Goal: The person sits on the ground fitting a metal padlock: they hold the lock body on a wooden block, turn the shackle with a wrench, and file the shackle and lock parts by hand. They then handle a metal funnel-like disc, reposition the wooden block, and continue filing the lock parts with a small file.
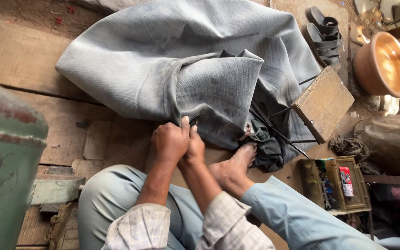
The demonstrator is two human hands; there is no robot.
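Seated person, both hands working together at the edge of a large grey rubber tube (172, 69) spread over the wooden floor (33, 74). Left hand (168, 141) clenched on the rubber edge; right hand (194, 147) pressed beside it, grip hidden, cannot tell. Open tool box (336, 183) lies at right.

Soft daylight, glare upper right, left edge blurred.

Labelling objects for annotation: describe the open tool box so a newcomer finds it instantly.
Start from the big grey cloth spread over the wooden floor, then look past its lower right edge, beyond the bare foot. The tool box sits there, olive green with its tray open and showing small tools, unlike the closed plain wooden box above it.
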